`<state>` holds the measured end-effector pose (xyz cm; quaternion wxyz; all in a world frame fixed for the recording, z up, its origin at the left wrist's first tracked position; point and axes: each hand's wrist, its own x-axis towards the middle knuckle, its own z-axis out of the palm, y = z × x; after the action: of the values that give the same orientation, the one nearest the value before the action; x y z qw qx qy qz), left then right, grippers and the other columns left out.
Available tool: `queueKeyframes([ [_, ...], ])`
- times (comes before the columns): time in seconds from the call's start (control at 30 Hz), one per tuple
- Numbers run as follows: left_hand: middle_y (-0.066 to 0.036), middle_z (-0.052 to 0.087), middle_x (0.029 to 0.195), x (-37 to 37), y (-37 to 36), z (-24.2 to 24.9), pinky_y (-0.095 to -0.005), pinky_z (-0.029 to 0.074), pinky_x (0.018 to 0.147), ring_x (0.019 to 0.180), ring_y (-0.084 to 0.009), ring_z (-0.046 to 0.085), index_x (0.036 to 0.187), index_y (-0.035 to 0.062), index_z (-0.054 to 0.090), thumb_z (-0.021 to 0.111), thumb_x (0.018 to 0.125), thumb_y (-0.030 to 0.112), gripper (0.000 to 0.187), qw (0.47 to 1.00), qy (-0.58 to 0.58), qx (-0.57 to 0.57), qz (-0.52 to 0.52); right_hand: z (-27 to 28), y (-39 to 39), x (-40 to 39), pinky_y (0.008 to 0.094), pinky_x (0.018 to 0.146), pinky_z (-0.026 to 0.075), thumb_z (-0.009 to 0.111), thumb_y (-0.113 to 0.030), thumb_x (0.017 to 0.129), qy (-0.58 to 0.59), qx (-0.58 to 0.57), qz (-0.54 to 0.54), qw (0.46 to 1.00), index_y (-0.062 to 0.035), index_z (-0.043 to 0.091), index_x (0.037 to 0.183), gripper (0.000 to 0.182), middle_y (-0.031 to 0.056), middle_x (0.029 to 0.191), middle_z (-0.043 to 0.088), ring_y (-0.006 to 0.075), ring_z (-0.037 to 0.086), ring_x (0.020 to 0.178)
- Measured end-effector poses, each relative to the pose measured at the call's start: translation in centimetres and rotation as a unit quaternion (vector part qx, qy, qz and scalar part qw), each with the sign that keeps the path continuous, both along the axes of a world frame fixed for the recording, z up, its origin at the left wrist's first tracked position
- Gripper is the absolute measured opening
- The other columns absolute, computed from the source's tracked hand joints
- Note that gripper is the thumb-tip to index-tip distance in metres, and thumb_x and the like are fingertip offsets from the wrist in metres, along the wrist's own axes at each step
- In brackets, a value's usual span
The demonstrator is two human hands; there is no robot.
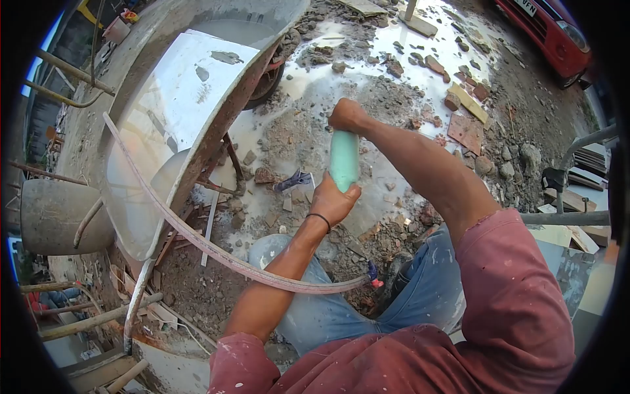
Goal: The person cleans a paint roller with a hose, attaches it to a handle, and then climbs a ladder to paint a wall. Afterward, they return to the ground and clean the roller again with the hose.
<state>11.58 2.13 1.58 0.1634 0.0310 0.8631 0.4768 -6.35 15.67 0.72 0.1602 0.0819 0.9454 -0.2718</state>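
Note:
A pale green plastic bottle [344,157] is held upright in front of me over rubble-strewn ground. My right hand [348,116] is closed over its top end. My left hand [332,200], with a dark band at the wrist, grips its lower end from below. Both arms reach out from red sleeves, above my blue jeans.
A wheelbarrow [177,111] filled with whitish liquid stands at the left. A pinkish hose [197,243] runs from it across my lap. A grey bucket [52,217] sits far left. Broken bricks and rubble [459,125] cover the wet ground; a red car [551,33] is top right.

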Motion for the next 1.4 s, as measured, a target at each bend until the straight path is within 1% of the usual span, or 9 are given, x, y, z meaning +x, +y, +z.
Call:
queueKeyframes([
  [0.27, -0.022, 0.067, 0.086, -2.0, 0.2, 0.0, -0.0459, 0.053, 0.069, 0.076, -0.0382, 0.067, 0.111, -0.0028, 0.049, 0.070, 0.081, 0.029, 0.048, 0.991, 0.071, -0.116, 0.008, 1.4, 0.8, 1.1, 0.0417, 0.084, 0.056, 0.075, -0.027, 0.079, 0.087, 0.011, -0.080, 0.993, 0.0063, 0.070, 0.097, 0.038, 0.0263, 0.106, 0.069, 0.0362, 0.069, 0.100],
  [0.33, -0.015, 0.065, 0.081, -3.2, 0.0, -0.5, -0.0398, 0.049, 0.059, 0.066, -0.0285, 0.063, 0.107, -0.0014, 0.052, 0.069, 0.083, 0.026, 0.040, 0.999, 0.004, 0.039, 0.035, -0.1, 1.0, 1.5, 0.0426, 0.075, 0.058, 0.078, -0.028, 0.080, 0.109, -0.150, -0.248, 0.951, 0.0100, 0.065, 0.101, 0.045, 0.0264, 0.099, 0.069, 0.0346, 0.071, 0.087],
  [0.4, 0.001, 0.054, 0.070, -4.3, -0.1, 0.6, -0.0248, 0.032, 0.041, 0.049, -0.0060, 0.044, 0.099, 0.0016, 0.059, 0.066, 0.086, 0.017, 0.021, 0.946, -0.168, 0.262, 0.086, -0.5, -0.8, 4.5, 0.0413, 0.064, 0.057, 0.079, -0.027, 0.081, 0.000, -0.528, -0.344, 0.777, 0.0093, 0.062, 0.101, 0.045, 0.0201, 0.091, 0.067, 0.0299, 0.068, 0.074],
  [0.57, -0.009, 0.066, 0.075, -7.2, 0.3, -2.0, -0.0326, 0.047, 0.054, 0.064, -0.0178, 0.064, 0.091, -0.0016, 0.065, 0.069, 0.083, 0.021, 0.024, 0.953, -0.139, 0.258, 0.080, 1.2, -3.0, 11.3, 0.0539, 0.075, 0.051, 0.084, -0.022, 0.074, -0.148, -0.537, -0.292, 0.777, 0.0028, 0.057, 0.113, 0.054, 0.0173, 0.100, 0.066, 0.0377, 0.067, 0.087],
  [0.63, -0.011, 0.068, 0.078, -7.3, 0.6, -3.1, -0.0338, 0.048, 0.053, 0.064, -0.0208, 0.065, 0.102, -0.0026, 0.064, 0.066, 0.083, 0.020, 0.030, 0.996, -0.019, 0.082, -0.016, -2.6, -2.1, 10.0, 0.0576, 0.071, 0.054, 0.083, -0.015, 0.073, -0.151, -0.616, -0.323, 0.702, 0.0042, 0.056, 0.112, 0.052, 0.0188, 0.099, 0.065, 0.0393, 0.068, 0.087],
  [0.67, -0.027, 0.068, 0.097, -6.6, 1.1, -1.0, -0.0458, 0.053, 0.080, 0.092, -0.0409, 0.068, 0.115, -0.0082, 0.054, 0.069, 0.079, 0.027, 0.053, 0.995, 0.001, -0.099, -0.022, -2.9, -1.5, 9.3, 0.0576, 0.071, 0.054, 0.083, -0.015, 0.073, -0.148, -0.618, -0.323, 0.701, 0.0042, 0.056, 0.112, 0.052, 0.0188, 0.099, 0.065, 0.0393, 0.068, 0.087],
  [0.97, -0.021, 0.062, 0.088, -3.4, 0.9, 0.8, -0.0420, 0.049, 0.069, 0.078, -0.0329, 0.063, 0.105, -0.0050, 0.046, 0.067, 0.083, 0.029, 0.046, 0.997, 0.051, -0.057, 0.011, -2.0, 0.7, 4.0, 0.0516, 0.055, 0.055, 0.076, 0.001, 0.076, -0.214, -0.615, -0.327, 0.685, -0.0002, 0.054, 0.097, 0.030, 0.0138, 0.082, 0.061, 0.0316, 0.064, 0.064],
  [1.13, -0.007, 0.054, 0.078, -1.5, 0.1, 4.9, -0.0220, 0.029, 0.042, 0.047, -0.0058, 0.038, 0.103, -0.0011, 0.048, 0.063, 0.089, 0.026, 0.034, 0.954, -0.157, 0.231, 0.106, -3.3, 1.9, 0.3, 0.0483, 0.057, 0.054, 0.073, -0.006, 0.080, -0.273, -0.652, -0.314, 0.634, -0.0021, 0.058, 0.093, 0.020, 0.0112, 0.075, 0.062, 0.0273, 0.062, 0.059],
  [1.4, -0.007, 0.049, 0.078, -0.8, -2.0, 3.8, -0.0207, 0.026, 0.039, 0.044, -0.0056, 0.036, 0.111, -0.0030, 0.046, 0.058, 0.093, 0.032, 0.041, 0.723, -0.338, 0.594, 0.096, -5.1, 3.0, -2.0, 0.0464, 0.059, 0.056, 0.067, -0.007, 0.085, -0.220, -0.746, -0.274, 0.566, -0.0010, 0.058, 0.091, 0.011, 0.0131, 0.075, 0.064, 0.0269, 0.063, 0.059],
])
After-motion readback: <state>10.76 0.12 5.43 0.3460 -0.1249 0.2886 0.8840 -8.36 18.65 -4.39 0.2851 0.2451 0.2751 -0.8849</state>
